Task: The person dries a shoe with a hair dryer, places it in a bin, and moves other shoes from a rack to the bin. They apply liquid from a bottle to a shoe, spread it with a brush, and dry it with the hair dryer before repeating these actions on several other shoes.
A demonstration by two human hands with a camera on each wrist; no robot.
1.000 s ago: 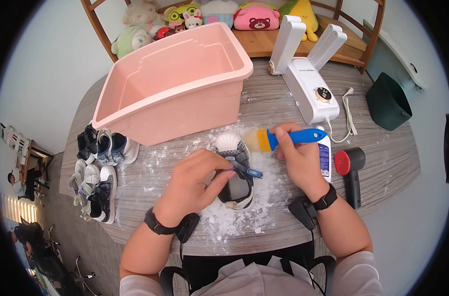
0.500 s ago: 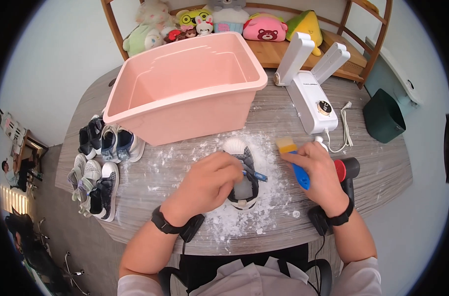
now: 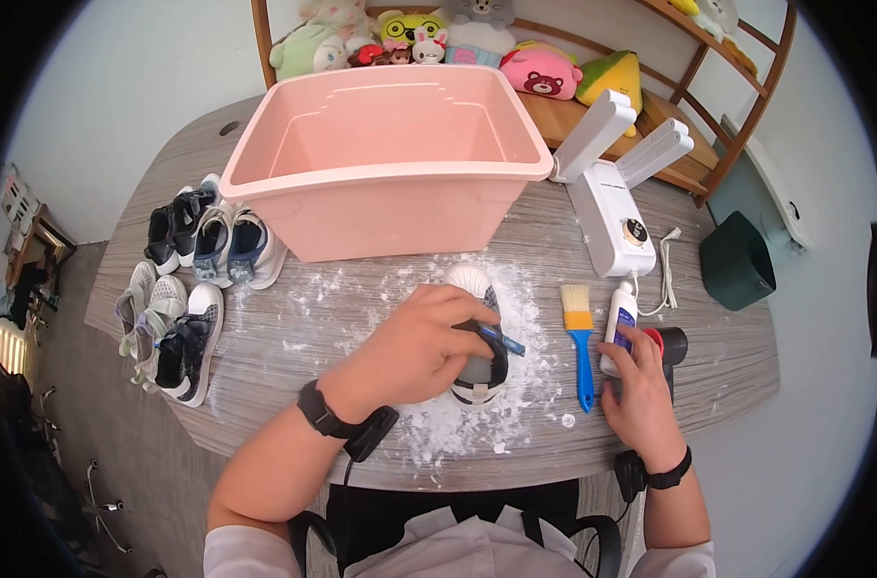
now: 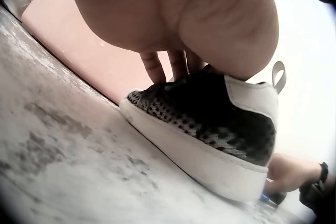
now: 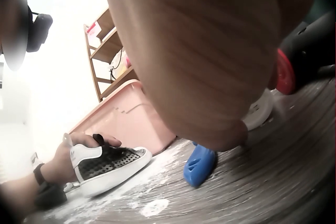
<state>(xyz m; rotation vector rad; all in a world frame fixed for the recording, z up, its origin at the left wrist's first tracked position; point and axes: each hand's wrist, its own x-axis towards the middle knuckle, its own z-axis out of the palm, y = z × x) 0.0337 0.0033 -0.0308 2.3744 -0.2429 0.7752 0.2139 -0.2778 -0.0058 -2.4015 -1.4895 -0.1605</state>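
At the upper of a mesh shoe [image 3: 469, 280], the left hand [image 3: 409, 347] keeps a narrow grip near the strap [image 3: 503, 340], the shoe sitting upright on the powdery surface [image 3: 544, 443]. It looks light, its upper pliable and its sole stiffer, best steadied around the heel. Farther out, the right hand [image 3: 642, 400] lies loosely spread at a white bottle [image 3: 624, 306], near the brush [image 3: 583, 356].

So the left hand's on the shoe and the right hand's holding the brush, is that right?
Not quite: the brush isn't in the right hand. The head view shows it lying on the table, with the right hand's fingers at the white bottle beside it. The left hand is on the shoe, as you say.
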